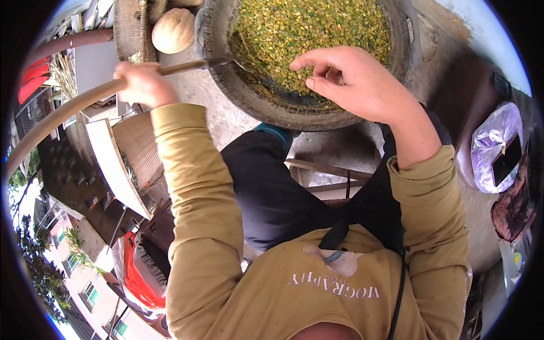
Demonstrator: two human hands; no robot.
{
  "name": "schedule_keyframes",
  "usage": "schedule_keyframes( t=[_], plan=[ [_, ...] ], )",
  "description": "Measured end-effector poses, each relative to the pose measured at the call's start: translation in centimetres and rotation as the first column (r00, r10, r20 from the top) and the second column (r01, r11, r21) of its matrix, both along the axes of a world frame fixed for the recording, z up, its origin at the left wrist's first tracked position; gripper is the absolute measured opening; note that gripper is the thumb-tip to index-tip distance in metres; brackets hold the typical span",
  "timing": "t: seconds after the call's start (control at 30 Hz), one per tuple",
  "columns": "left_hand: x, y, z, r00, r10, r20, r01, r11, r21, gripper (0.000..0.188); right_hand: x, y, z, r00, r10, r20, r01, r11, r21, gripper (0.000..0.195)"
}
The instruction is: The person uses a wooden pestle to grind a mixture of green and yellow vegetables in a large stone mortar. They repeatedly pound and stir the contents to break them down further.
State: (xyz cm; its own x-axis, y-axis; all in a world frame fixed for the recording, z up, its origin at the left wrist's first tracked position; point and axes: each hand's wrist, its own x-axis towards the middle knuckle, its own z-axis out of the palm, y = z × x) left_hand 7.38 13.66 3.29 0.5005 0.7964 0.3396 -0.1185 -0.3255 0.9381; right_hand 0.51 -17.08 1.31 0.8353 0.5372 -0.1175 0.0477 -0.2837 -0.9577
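A long wooden handle (85, 91) runs from the left rim towards a large round pan (297, 121), and my left hand (146, 85), slightly blurred, is closed around it near its metal socket. The tool's metal end reaches over the pan's rim into chopped yellow and green plant pieces (314, 25). Over the right part of the pan is my right hand (361, 83), its fingers curled loosely with thumb and forefinger apart, holding nothing visible. Whether its fingertips touch the pieces I cannot tell. Dark residue shows on the pan's near inner wall.
A pale round gourd (173, 30) lies left of the pan, beside a woven basket (129, 29). On the right, a phone (507, 160) rests on a purple plastic bag (488, 144). A white board (119, 165) and a red bag (138, 272) are at the left.
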Motion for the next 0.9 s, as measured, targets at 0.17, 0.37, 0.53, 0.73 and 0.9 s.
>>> schedule_keyframes(
  t=[0.17, 0.37, 0.53, 0.73, 0.9],
  plan=[
    [0.8, 0.9, 0.7, 0.999, -0.001, -0.045, 0.0, 1.0, -0.023, 0.011, -0.3, 0.2, -0.7, 1.0, -0.006, 0.009, 0.005, 0.998, 0.057, 0.025],
    [0.7, 1.9, -2.4, 0.994, -0.029, -0.107, 0.034, 0.998, 0.044, 0.011, -0.1, 0.1, -0.7, 1.0, -0.013, 0.009, 0.013, 1.0, 0.02, 0.024],
    [-0.4, 2.4, 4.9, 0.771, -0.636, 0.003, 0.636, 0.771, -0.042, 0.04, 0.1, -0.2, -0.1, 1.0, 0.008, 0.019, -0.008, 1.0, 0.015, 0.025],
    [-1.6, -0.3, 4.2, 0.965, -0.259, 0.04, 0.255, 0.963, 0.09, 0.042, 0.0, -0.2, 0.0, 1.0, 0.001, 0.013, -0.001, 1.0, 0.014, 0.024],
    [-3.3, -1.2, 7.0, 0.715, -0.699, 0.015, 0.699, 0.715, -0.024, 0.043, -0.2, -0.8, -0.1, 0.998, -0.01, 0.057, 0.01, 1.0, 0.0, 0.024]
  ],
)
